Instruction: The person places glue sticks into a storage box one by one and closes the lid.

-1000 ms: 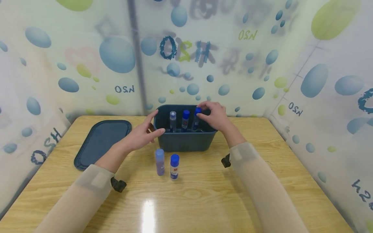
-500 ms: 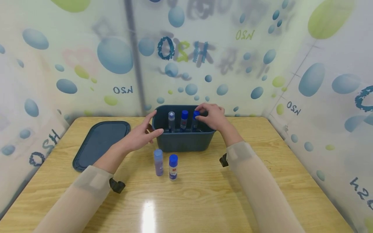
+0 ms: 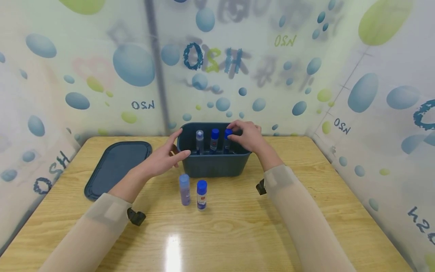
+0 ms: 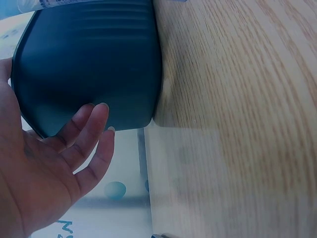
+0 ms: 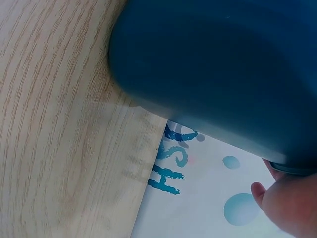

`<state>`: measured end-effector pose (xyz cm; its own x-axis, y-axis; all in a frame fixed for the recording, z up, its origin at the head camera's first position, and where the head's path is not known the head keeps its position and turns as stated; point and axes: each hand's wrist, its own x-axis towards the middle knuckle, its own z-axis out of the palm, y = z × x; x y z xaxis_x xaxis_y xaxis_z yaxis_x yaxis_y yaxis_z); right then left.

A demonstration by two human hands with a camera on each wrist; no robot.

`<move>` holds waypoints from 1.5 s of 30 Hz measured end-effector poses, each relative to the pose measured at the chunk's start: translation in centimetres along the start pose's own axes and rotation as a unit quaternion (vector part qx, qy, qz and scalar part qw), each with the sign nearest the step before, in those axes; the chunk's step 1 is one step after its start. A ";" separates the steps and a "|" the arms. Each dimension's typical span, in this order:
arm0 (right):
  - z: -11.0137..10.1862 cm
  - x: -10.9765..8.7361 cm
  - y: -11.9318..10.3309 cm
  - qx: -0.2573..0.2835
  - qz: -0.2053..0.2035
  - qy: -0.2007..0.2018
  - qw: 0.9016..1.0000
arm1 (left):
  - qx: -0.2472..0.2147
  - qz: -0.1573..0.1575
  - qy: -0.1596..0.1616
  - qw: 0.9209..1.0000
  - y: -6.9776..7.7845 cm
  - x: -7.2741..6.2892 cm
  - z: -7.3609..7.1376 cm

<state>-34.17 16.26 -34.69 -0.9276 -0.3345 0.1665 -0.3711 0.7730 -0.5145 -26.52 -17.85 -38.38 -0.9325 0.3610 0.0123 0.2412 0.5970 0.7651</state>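
Observation:
A dark blue-green plastic bin (image 3: pixel 214 165) stands on the table, with several slim sticks in sight. Inside, a clear-capped glue stick (image 3: pixel 199 142) and a blue-capped glue stick (image 3: pixel 214 141) stand upright side by side. My right hand (image 3: pixel 249 136) reaches over the right end of the rim and pinches the blue cap of another glue stick (image 3: pixel 227 141), upright in the bin. My left hand (image 3: pixel 163 155) is spread at the bin's left end, thumb and forefinger at the rim; in the left wrist view its other fingers (image 4: pixel 91 134) are loosely bent beside the wall.
In front of the bin, a purple glue stick (image 3: pixel 185 190) and a blue-capped glue stick (image 3: pixel 202 195) stand on the wooden table (image 3: pixel 224 234). A dark lid (image 3: pixel 117 168) lies to the left. A patterned wall backdrop (image 3: pixel 217 68) rises close behind the bin.
My right hand has lowered its glue stick slightly into the bin, then stayed nearly still. The left hand keeps its place at the rim. The head view has shifted a little.

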 end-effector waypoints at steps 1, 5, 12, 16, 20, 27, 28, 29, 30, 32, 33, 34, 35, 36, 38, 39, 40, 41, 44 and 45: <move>0.0 0.0 0.0 0.001 0.001 0.000 1.000 | 0.001 -0.001 0.000 1.000 0.0 0.0 0.0; 0.0 0.0 -0.1 0.004 0.006 -0.001 1.000 | 0.001 -0.002 0.000 1.000 -0.1 0.1 0.0; 0.0 0.0 -0.1 0.002 0.017 -0.008 1.000 | 0.000 0.001 -0.001 1.000 -0.2 0.1 -0.1; 0.0 0.1 -0.1 0.002 0.017 -0.008 1.000 | 0.002 0.001 0.000 1.000 -0.2 0.1 0.0; 0.0 0.0 -0.1 0.007 0.020 -0.007 1.000 | 0.000 0.000 0.001 1.000 -0.2 0.1 0.0; 0.0 -0.1 -0.1 0.013 0.022 -0.005 1.000 | 0.003 0.000 0.000 1.000 -0.2 0.1 0.0; 0.0 -0.1 -0.1 0.014 0.022 -0.004 1.000 | 0.002 -0.001 0.001 1.000 -0.2 0.1 0.0; 0.0 -0.1 0.0 0.016 0.022 -0.003 1.000 | 0.002 -0.001 0.001 1.000 -0.2 0.0 0.0; 0.0 -0.1 0.0 0.018 0.022 -0.001 1.000 | 0.003 -0.001 0.001 1.000 -0.2 0.0 -0.1; 0.0 -0.2 0.0 0.022 0.022 0.002 1.000 | 0.002 -0.002 0.001 1.000 -0.2 0.0 -0.1; 0.0 -0.2 0.0 0.025 0.022 0.004 0.999 | 0.002 -0.002 0.001 1.000 -0.2 0.0 -0.1; 0.0 -0.2 0.0 0.028 0.022 0.006 0.999 | 0.002 -0.001 0.001 1.000 -0.2 -0.1 -0.1; 0.0 -0.3 0.0 0.031 0.022 0.008 0.999 | 0.002 -0.001 0.000 1.000 -0.1 -0.1 -0.1; 0.0 -0.3 0.0 0.034 0.022 0.010 0.999 | 0.001 0.000 0.000 1.000 -0.1 -0.1 -0.1; 0.0 -0.4 0.0 0.041 0.022 0.014 0.999 | 0.000 0.000 0.001 1.000 -0.1 -0.1 -0.1; 0.0 -0.4 0.0 0.044 0.023 0.016 0.999 | -0.001 0.000 0.001 1.000 -0.1 -0.1 -0.1; 0.0 -0.4 0.0 0.047 0.023 0.019 0.998 | -0.002 0.000 0.001 1.000 -0.1 -0.1 -0.1; 0.0 -0.4 0.0 0.050 0.024 0.022 0.998 | -0.002 0.001 0.002 1.000 -0.2 -0.1 -0.1; 0.0 -0.5 0.0 0.059 0.027 0.031 0.997 | -0.004 0.003 0.002 1.000 -0.2 0.0 0.0; -0.1 -0.6 0.0 0.063 0.028 0.035 0.997 | -0.004 0.003 0.002 1.000 -0.1 0.0 0.0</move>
<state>-33.63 16.50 -34.74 -0.9488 -0.2517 0.1907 -0.3150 0.7138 -0.6255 -26.53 -17.96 -38.48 -0.9319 0.3622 0.0202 0.2455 0.5887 0.7702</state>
